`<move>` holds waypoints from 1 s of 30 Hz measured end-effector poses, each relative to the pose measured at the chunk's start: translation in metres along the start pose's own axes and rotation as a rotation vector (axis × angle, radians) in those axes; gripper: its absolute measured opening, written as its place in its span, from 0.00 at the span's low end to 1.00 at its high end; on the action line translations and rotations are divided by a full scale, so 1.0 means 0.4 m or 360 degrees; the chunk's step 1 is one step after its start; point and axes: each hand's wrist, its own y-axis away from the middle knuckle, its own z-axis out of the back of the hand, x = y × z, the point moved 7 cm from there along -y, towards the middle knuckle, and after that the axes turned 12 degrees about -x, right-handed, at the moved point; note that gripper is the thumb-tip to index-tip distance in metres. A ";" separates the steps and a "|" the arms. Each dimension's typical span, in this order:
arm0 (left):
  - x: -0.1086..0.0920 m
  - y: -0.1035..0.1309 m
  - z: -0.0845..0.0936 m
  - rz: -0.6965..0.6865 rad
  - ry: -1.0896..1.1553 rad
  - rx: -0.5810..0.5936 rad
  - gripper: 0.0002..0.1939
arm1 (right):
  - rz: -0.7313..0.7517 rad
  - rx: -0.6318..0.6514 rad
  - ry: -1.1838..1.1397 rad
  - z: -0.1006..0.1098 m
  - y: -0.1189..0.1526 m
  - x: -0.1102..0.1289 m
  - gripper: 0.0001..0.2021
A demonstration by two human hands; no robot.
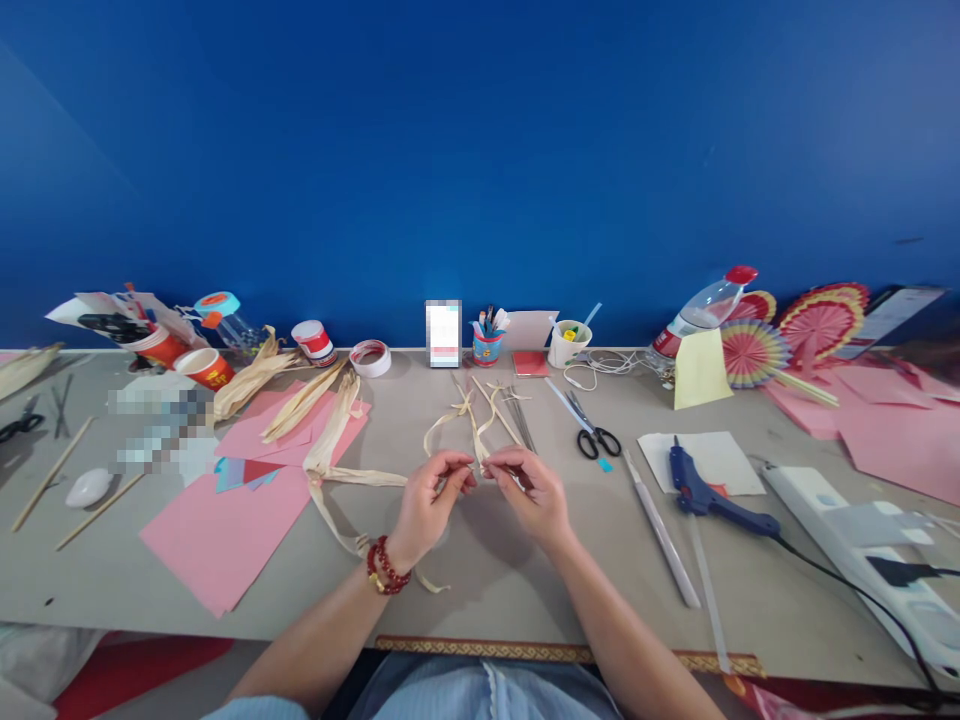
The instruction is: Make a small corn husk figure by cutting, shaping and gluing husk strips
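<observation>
My left hand point(436, 492), with a red bead bracelet at the wrist, is closed in a pinch near the middle of the table. Right beside it my right hand point(529, 490) pinches too, its fingertips almost touching those of the left. Both hold the lower end of pale corn husk strips point(478, 428), which spread out beyond the fingers. A larger knotted corn husk piece point(322, 460) lies left of my left hand, with long strips trailing past the wrist. The exact spot between the fingertips is partly hidden.
Black-handled scissors point(598, 441), a white craft knife point(661, 530) and a blue glue gun point(709, 495) lie on the right, near a white power strip point(870, 560). Pink paper sheets point(217, 540) cover the left. Along the wall stand a phone point(444, 334), cups and a bottle point(697, 315).
</observation>
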 end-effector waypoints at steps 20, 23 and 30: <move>-0.029 0.004 0.005 -0.0218 -0.0145 -0.0036 0.05 | 0.0007 0.0125 0.0228 -0.019 -0.002 0.005 0.05; -0.021 0.004 0.006 -0.0160 -0.0096 -0.0056 0.05 | 0.0008 0.0119 0.0289 -0.018 -0.001 -0.007 0.07; -0.009 0.000 0.004 -0.0050 0.0007 -0.0014 0.06 | -0.0025 0.0092 0.0298 -0.014 0.003 -0.020 0.08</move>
